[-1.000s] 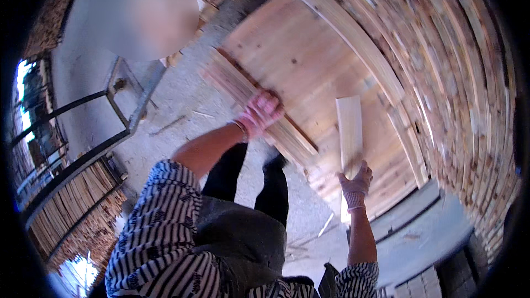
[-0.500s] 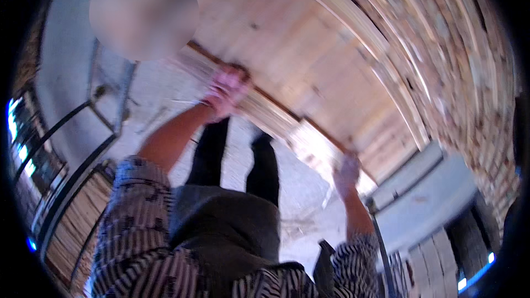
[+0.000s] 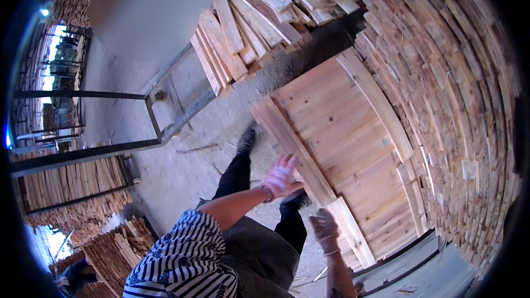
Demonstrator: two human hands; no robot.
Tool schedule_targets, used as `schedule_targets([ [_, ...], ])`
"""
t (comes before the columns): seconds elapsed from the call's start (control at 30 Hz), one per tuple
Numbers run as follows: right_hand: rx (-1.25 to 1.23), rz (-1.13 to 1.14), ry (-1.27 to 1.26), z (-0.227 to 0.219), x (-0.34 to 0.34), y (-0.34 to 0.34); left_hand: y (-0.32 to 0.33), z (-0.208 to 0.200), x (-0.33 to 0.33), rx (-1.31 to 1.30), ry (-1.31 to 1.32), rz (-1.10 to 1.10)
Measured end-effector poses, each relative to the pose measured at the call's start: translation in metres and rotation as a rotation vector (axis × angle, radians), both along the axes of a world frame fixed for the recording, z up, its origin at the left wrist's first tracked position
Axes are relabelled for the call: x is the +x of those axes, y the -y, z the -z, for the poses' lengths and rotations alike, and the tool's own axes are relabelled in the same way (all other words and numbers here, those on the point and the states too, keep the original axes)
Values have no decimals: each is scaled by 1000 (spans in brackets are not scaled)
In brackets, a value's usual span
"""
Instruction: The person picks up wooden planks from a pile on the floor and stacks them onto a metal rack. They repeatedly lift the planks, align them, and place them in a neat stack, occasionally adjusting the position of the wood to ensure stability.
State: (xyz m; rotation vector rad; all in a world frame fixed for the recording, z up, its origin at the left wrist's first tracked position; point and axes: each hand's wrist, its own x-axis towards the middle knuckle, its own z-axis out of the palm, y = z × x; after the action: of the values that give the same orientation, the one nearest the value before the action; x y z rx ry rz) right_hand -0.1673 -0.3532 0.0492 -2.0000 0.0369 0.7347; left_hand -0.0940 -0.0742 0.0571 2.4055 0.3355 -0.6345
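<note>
There it goes: the left hand has let go of the long board, fingers spread beside its left side, and the right hand has come off the short board too, fingers loose, with nothing in them that I can see; whether either one brushes wood, I can't tell. So both boards lie ungripped, end to end along the left edge of the wooden panel, the short one nearer. A second ago that short board was in the right hand, over the panel; now it's lined up, and the far pile of loose boards shows more fully.
</note>
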Motion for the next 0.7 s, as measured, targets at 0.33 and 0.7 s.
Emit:
schedule_targets([
  [0.33,470,-39,-483,36,84,-365,-339,38,29,-190,-127,-910],
  [0.7,17,509,-602,195,294,-580,-628,205,138,-1077,-68,-1263],
])
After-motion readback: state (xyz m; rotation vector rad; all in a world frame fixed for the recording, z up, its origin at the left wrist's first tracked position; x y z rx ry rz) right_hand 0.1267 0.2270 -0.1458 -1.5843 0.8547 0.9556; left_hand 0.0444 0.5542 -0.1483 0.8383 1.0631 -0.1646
